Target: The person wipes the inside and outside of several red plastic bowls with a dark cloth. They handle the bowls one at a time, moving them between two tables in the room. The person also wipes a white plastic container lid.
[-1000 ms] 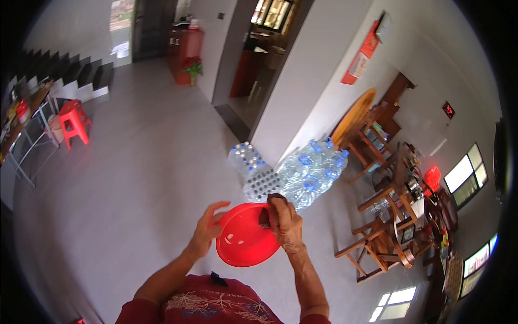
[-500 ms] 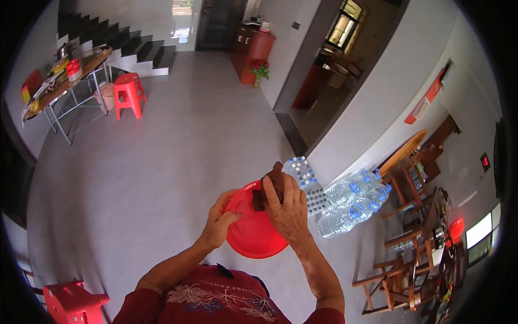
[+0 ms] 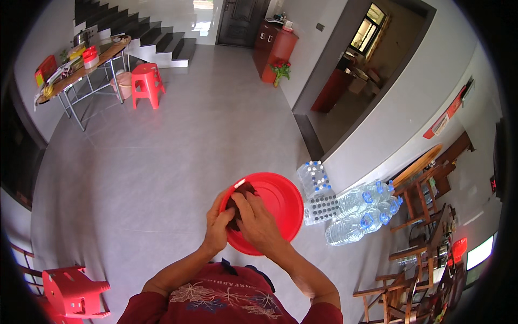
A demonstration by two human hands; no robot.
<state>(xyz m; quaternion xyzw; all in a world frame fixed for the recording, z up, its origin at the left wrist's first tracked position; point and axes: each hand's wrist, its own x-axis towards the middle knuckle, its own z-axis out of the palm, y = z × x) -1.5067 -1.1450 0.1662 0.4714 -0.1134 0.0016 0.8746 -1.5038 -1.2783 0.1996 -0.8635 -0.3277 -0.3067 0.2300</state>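
In front of my body I hold up a round red plastic basin [image 3: 283,202], its inside facing me. My left hand [image 3: 217,224] grips the basin's left rim, the thumb on the inside and the fingers behind. A dark brown cloth [image 3: 245,189] lies bunched against the inner wall near that rim. My right hand [image 3: 258,221] reaches into the basin with its fingers bent over the cloth and presses it to the wall close to my left thumb. Part of the cloth is hidden under the right fingers.
Packs of small bottles [image 3: 318,189] and large clear water jugs [image 3: 364,213] stand on the floor to the right. Wooden chairs [image 3: 388,291] are beyond them. Red stools [image 3: 147,86] stand far left and near left [image 3: 75,291], with a cluttered folding table [image 3: 81,75] at the far left.
My right hand has moved the brown cloth from the basin's upper right across to its left wall. The basin has tilted and shows more of its inside. The view has shifted slightly.
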